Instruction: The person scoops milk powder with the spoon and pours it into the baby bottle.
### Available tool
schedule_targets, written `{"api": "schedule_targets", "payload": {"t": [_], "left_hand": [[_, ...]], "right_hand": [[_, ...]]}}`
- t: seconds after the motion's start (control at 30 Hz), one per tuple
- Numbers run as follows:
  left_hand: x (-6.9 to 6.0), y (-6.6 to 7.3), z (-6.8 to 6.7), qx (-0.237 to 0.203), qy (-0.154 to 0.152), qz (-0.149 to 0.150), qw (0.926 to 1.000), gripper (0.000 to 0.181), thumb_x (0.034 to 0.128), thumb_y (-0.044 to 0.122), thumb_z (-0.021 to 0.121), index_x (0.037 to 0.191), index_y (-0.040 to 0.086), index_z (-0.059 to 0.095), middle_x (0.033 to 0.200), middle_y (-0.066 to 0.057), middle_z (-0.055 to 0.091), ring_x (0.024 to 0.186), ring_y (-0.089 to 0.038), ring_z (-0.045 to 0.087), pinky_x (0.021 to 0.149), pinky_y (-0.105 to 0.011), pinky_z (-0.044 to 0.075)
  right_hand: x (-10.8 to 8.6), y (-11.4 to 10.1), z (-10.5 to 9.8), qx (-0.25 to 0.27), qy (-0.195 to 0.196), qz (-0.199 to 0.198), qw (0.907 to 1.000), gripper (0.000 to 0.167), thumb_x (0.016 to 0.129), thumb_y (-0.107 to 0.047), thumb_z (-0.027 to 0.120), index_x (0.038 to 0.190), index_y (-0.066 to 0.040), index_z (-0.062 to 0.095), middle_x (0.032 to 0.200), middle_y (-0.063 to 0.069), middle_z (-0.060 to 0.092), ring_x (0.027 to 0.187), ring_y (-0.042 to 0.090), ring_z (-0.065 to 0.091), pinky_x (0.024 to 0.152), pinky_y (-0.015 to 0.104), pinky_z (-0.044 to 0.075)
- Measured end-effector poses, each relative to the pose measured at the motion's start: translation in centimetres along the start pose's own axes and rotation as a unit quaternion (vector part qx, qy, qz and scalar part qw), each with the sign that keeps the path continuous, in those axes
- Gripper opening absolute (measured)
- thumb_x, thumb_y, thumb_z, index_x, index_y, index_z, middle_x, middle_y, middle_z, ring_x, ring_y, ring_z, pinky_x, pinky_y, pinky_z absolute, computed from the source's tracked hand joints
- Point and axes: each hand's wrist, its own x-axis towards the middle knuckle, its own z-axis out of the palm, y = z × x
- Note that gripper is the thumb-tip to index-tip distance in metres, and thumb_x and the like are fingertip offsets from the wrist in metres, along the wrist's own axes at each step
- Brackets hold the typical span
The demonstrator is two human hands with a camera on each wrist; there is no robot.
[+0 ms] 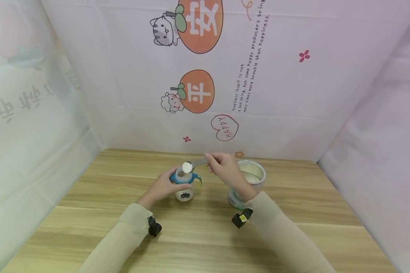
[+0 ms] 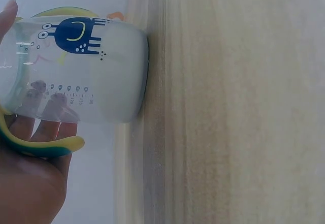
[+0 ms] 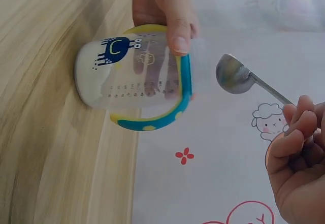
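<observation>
A clear baby bottle with a blue collar, side handles and a cartoon print stands upright and uncapped on the table. White content fills its lower part in the left wrist view. My left hand grips the bottle around its upper part, thumb in front and fingers behind. Just above the bottle's mouth is a metal spoon with a round bowl, heaped with white powder. The thin handle is pinched by my right hand. Below that wrist, partly hidden, stands an open can of pale powder.
The wood-grain table ends at a printed white cloth behind the bottle and can. Cloth also hangs along the left and right sides. Dark wrist cameras sit on both sleeves.
</observation>
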Motion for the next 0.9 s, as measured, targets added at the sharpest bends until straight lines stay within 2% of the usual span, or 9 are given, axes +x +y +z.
{"api": "schedule_targets", "payload": {"t": [0.17, 0.33, 0.43, 0.73, 0.9], "left_hand": [[0.1, -0.1, 0.0, 0.004, 0.002, -0.007, 1.0000, 0.084, 0.0791, 0.041, 0.086, 0.150, 0.024, 0.045, 0.136, -0.004, 0.058, 0.124, -0.028, 0.055, 0.102, -0.054, 0.044], [0.2, -0.1, 0.0, 0.006, 0.003, -0.009, 0.9999, 0.083, 0.0787, 0.041, 0.087, 0.149, 0.023, 0.046, 0.136, -0.005, 0.058, 0.123, -0.028, 0.055, 0.102, -0.053, 0.045], [0.2, -0.1, 0.0, 0.006, 0.003, -0.007, 0.9999, 0.083, 0.0778, 0.042, 0.087, 0.148, 0.022, 0.047, 0.135, -0.005, 0.058, 0.123, -0.028, 0.055, 0.102, -0.053, 0.044], [0.3, -0.2, -0.1, -0.002, -0.002, 0.000, 1.0000, 0.084, 0.0779, 0.043, 0.086, 0.149, 0.023, 0.047, 0.134, -0.006, 0.059, 0.121, -0.026, 0.057, 0.101, -0.050, 0.046], [0.2, -0.2, -0.2, -0.004, -0.008, 0.003, 1.0000, 0.080, 0.0788, 0.043, 0.086, 0.148, 0.025, 0.049, 0.131, -0.004, 0.061, 0.118, -0.024, 0.059, 0.100, -0.049, 0.047]], "right_hand": [[-0.1, 0.3, 0.8, -0.047, 0.013, -0.054, 0.9973, 0.033, 0.106, -0.024, 0.054, 0.077, -0.012, 0.066, 0.061, -0.006, 0.057, 0.048, 0.011, 0.045, 0.044, 0.026, 0.037], [-0.2, 0.4, 1.5, -0.071, 0.020, -0.103, 0.9919, 0.027, 0.104, -0.015, 0.058, 0.079, -0.008, 0.066, 0.062, -0.008, 0.056, 0.047, 0.008, 0.044, 0.042, 0.025, 0.036], [-0.2, 0.4, 1.7, -0.096, 0.020, -0.132, 0.9864, 0.026, 0.104, -0.016, 0.058, 0.079, -0.009, 0.065, 0.062, -0.009, 0.055, 0.047, 0.005, 0.043, 0.041, 0.022, 0.035], [-0.5, 0.9, 2.0, -0.149, 0.010, -0.226, 0.9625, 0.012, 0.101, -0.014, 0.062, 0.096, -0.009, 0.072, 0.066, -0.009, 0.054, 0.052, 0.001, 0.043, 0.044, 0.018, 0.035], [-0.7, 1.0, 2.2, -0.207, 0.002, -0.263, 0.9423, 0.010, 0.099, -0.014, 0.066, 0.090, -0.008, 0.069, 0.068, -0.008, 0.053, 0.056, 0.003, 0.045, 0.050, 0.016, 0.038]]}}
